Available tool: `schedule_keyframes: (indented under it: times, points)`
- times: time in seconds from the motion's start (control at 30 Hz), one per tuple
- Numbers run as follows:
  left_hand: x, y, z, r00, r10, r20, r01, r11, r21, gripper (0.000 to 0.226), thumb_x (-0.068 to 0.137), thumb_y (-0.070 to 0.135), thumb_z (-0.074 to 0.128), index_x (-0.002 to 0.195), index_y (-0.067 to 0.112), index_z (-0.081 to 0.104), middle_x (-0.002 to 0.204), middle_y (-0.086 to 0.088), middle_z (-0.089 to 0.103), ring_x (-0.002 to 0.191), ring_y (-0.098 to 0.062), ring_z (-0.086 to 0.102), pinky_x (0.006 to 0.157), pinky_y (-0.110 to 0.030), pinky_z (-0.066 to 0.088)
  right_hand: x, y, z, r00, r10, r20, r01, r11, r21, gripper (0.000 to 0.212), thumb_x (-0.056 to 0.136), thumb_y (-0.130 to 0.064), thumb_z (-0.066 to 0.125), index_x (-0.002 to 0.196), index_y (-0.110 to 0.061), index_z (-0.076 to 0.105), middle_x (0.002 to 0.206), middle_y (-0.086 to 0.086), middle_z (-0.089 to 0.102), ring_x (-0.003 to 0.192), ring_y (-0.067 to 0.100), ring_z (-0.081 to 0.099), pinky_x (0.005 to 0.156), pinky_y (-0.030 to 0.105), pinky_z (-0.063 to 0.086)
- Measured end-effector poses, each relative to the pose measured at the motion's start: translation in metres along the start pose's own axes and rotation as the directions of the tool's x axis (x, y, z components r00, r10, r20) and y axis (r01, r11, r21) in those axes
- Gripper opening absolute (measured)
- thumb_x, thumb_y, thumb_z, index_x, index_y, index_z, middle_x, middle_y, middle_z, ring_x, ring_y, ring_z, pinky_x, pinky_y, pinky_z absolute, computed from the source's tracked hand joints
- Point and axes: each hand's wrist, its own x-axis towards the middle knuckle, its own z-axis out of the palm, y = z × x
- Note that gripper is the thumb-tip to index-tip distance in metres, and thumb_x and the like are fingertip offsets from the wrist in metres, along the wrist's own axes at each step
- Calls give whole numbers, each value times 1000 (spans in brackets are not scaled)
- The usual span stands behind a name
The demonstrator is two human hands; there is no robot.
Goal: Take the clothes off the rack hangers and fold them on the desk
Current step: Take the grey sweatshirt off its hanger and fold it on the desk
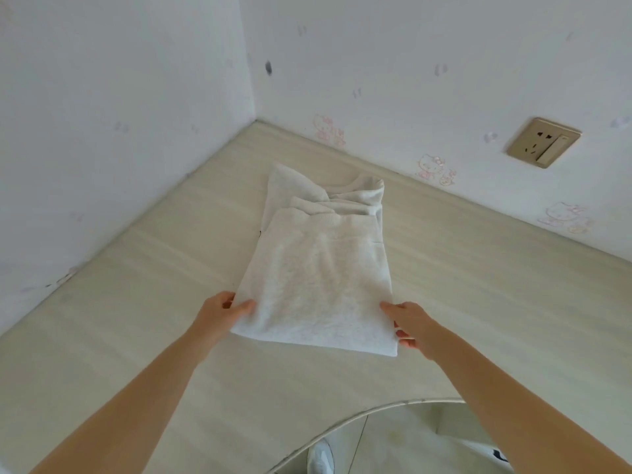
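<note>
garment: pale grey-white sweatshirt [318, 268], lying flat on the desk [136, 302], mid-desk, in line with the room corner. Sleeves already folded in over the body; collar end points at the back wall, hem end points at the person.
fold state: long narrow rectangle, sides tucked; some bunching near the collar, lower panel smooth.
left hand [222, 311]: pinching the near-left corner of the hem, thumb on top of the cloth, fingers curled under the edge.
right hand [412, 325]: gripping the near-right corner of the hem, thumb on top, fingers wrapped below the edge.
hem: near edge looks slightly raised off the desk between both hands; cannot tell how far.
desk: light wood grain, fills the corner, touches both walls.
walls: white, small pink cartoon cat stickers [434, 167] along the back wall just above the desk.
socket: beige wall socket with switch [543, 142], back wall, right of the garment, well apart from it.
below: curved desk edge, floor and a white shoe [319, 456] visible underneath.
</note>
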Motion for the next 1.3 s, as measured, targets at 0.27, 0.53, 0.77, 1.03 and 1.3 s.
schedule_keyframes:
  times: [0.27, 0.53, 0.77, 1.03, 1.3]
  points:
    - [8, -1, -9, 992, 116, 52, -89, 926, -367, 10, 85, 18, 70, 90, 10, 67, 94, -8, 71, 91, -28, 66, 78, -37, 51, -16, 15, -3, 979, -201, 28, 183, 936, 302, 27, 89, -12, 63, 115, -14, 61, 114, 4, 66, 108, 26, 60, 95, 43, 49]
    - [-32, -42, -28, 962, 210, 174, -150, 940, -308, 20, 87, 6, 67, 103, 4, 55, 95, -8, 72, 89, -20, 64, 79, -27, 46, -61, 65, 2, 937, -341, -70, 342, 866, 364, 27, 70, 5, 68, 86, -11, 53, 78, 3, 66, 74, 20, 51, 69, 28, 36]
    - [-52, -62, -14, 859, 476, 188, -511, 819, 263, 73, 84, -2, 63, 143, 29, 34, 113, 4, 59, 89, -10, 61, 71, -19, 50, -74, 79, 31, 886, -452, -106, 425, 882, -205, 77, 76, 10, 63, 137, -24, 32, 99, 16, 63, 81, 27, 61, 68, 30, 49]
    - [-66, -39, -55, 624, 781, 28, -718, 560, 414, 20, 74, -3, 78, 86, 12, 73, 75, 3, 57, 70, -8, 52, 65, -7, 38, -119, 62, 10, 678, -595, -431, 517, 803, -295, 21, 76, -5, 77, 90, -19, 69, 94, 3, 68, 85, 22, 61, 71, 25, 38]
    - [-99, 21, -87, 687, 716, 124, -719, 694, -27, 29, 83, 46, 58, 97, 20, 60, 89, 15, 65, 80, 1, 60, 67, -10, 41, -163, 30, -17, 620, -689, -374, 721, 689, -73, 17, 87, -4, 66, 93, -18, 59, 89, -6, 61, 75, -1, 55, 66, 9, 41]
